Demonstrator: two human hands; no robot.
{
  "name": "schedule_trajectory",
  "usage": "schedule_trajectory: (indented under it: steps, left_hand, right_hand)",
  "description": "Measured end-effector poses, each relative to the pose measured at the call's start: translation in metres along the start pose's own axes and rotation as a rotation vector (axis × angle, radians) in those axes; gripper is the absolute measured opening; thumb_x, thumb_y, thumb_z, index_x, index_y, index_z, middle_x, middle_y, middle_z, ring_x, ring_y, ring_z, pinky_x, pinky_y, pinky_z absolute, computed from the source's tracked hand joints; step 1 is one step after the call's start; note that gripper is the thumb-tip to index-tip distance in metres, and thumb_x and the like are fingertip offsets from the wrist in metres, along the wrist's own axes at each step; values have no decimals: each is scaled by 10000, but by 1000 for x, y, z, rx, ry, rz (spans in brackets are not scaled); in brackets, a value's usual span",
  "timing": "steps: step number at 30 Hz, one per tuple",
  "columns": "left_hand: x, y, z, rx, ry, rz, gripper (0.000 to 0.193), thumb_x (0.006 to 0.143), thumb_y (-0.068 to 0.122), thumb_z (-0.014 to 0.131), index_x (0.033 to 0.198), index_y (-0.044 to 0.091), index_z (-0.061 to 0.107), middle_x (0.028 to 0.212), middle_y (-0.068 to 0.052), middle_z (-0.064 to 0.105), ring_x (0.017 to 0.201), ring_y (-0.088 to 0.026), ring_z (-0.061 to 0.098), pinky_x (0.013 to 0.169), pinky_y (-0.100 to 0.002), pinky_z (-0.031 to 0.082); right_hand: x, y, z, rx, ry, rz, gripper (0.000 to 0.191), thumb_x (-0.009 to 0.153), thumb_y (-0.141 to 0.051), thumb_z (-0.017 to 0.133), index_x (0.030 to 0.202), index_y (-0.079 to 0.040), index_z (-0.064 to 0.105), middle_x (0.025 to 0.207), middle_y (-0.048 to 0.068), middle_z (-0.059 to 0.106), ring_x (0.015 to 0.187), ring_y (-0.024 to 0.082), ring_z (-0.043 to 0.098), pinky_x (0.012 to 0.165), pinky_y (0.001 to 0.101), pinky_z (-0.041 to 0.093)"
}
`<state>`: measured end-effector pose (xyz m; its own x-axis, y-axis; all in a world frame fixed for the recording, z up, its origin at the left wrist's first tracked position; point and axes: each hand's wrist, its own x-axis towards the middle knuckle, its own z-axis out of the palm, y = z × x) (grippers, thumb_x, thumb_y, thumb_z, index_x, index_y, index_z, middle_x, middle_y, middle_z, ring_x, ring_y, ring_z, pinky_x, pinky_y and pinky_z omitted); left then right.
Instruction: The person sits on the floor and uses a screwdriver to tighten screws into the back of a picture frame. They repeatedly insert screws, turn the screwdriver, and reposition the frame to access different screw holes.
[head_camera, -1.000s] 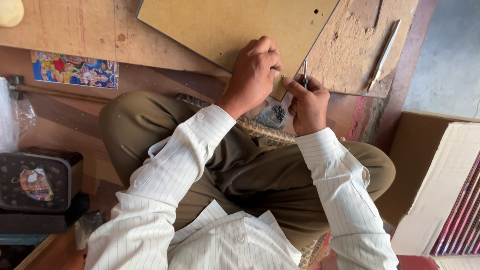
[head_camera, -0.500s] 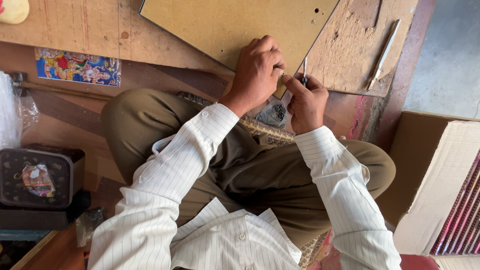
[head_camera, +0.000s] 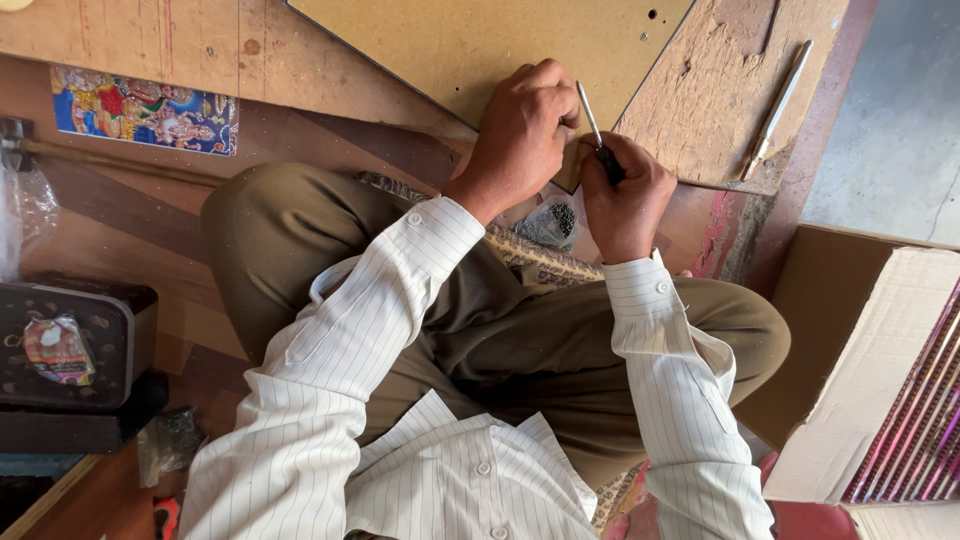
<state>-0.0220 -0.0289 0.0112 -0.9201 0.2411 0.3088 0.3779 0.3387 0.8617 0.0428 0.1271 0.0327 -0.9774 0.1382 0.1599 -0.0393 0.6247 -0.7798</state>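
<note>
A worn wooden surface (head_camera: 120, 40) fills the top of the frame, and on it lies a tan board (head_camera: 480, 45) whose near corner points down toward centre frame. The left hand (head_camera: 520, 135) rests curled on that corner, fingers folded over its edge, pinning it. Just right of it, touching, the right hand (head_camera: 625, 195) is closed around a thin metal tool (head_camera: 592, 118); its long axis runs up and slightly left, tip over the board's edge.

A board (head_camera: 470, 45) is lying on the bench (head_camera: 700, 110), both hands (head_camera: 520, 135) at its near corner. A rod (head_camera: 775, 108) is lying right of them, a carton (head_camera: 880, 370) standing further right.
</note>
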Motion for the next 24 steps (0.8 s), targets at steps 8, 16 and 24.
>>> schedule_trajectory:
  steps: [8,16,24]
  left_hand:
    - [-2,-4,2,54,30,21,163,759,-137,691,737,19,653,947,-78,642,928,-270,641,838,-407,528]
    - [1,-7,5,41,21,13,152,758,-115,709,725,20,647,931,-75,638,912,-266,637,817,-408,524]
    - [0,-3,1,47,39,37,159,737,-93,732,704,32,639,927,-74,635,915,-274,632,813,-416,518]
  right_hand:
    - [5,-3,2,1,-74,49,63,950,0,709,1010,20,714,758,29,671,677,39,576,618,222,484]
    - [1,5,7,181,-68,178,43,1001,-15,686,987,22,669,782,-21,586,711,34,467,619,217,410]
    - [1,8,9,414,-54,259,36,968,26,707,996,48,708,845,-30,658,756,32,548,671,203,462]
